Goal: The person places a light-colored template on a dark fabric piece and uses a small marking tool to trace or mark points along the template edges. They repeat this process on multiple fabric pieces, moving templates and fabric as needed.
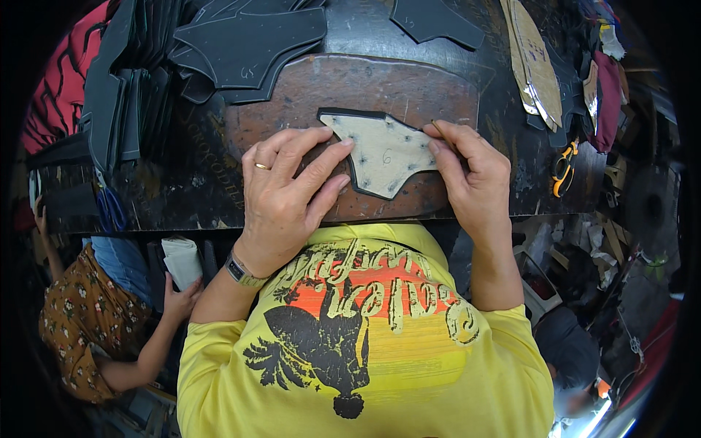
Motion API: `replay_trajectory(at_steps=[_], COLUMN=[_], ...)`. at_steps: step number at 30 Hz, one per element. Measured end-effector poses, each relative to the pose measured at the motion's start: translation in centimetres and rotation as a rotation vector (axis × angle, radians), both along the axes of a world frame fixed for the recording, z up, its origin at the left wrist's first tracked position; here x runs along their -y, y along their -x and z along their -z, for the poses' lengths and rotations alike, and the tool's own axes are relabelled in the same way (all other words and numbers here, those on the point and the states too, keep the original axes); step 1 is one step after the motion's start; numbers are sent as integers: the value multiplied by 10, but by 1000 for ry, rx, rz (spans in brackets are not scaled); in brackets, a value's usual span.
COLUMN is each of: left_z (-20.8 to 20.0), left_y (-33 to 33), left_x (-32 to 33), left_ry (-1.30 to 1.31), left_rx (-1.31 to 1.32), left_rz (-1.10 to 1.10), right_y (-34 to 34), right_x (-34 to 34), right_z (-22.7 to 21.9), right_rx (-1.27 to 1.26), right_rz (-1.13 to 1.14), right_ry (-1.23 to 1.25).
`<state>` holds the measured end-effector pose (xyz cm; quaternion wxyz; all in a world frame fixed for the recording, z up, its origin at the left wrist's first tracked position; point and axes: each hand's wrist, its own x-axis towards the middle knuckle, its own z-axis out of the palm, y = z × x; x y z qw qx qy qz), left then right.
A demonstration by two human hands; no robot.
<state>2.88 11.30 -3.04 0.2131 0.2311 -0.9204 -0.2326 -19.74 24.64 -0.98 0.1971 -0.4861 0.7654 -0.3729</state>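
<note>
A pale beige card template (pixel 385 157) lies on a dark piece of the same outline (pixel 350 112), whose edge shows along the top and left. Both rest on a worn brown board (pixel 387 80). My left hand (pixel 292 171) has its fingers spread, with index and middle fingertips on the template's left edge. At the template's right end, my right hand (pixel 473 164) pinches a thin brown stick-like tool (pixel 437 128) between thumb and forefinger. The thumb tip touches the template. The tool's far end is hidden by the fingers.
Dark cut pieces (pixel 252 44) are stacked at the far left, another (pixel 438 22) behind the board. Orange-handled scissors (pixel 564 169) lie right, near brown card patterns (pixel 533 66); blue-handled scissors (pixel 111 210) hang left. A co-worker's hand (pixel 181 298) holds a pale folded bundle (pixel 182 260).
</note>
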Motion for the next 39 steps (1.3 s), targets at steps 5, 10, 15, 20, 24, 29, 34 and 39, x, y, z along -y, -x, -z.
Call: replay_trajectory(at_steps=[5,10,15,20,24,29,34,39], left_z=[0,0,-4,-11,-17,-20,-20,-20], left_y=[2,5,12,21,22,20,17,17], left_x=[-2,-2,-4,-8,-7,-3,0,1], left_ry=[-22,-85,-54,41,57,41,11,-9], left_rx=[-22,-1,16,79,134,156,167,155], left_rz=[-2,82,85,58,62,99,112,117], right_y=[-1,-4,-6,-2,12,18,13,10], right_x=[0,1,2,1,-8,-16,-15,-15], right_z=[0,1,2,0,-4,0,3,0], right_rx=[-15,-63,-92,-59,246,290,87,-31], right_rz=[2,6,8,-15,110,145,111,88], right_ry=[7,45,55,45,-38,-54,-6,4])
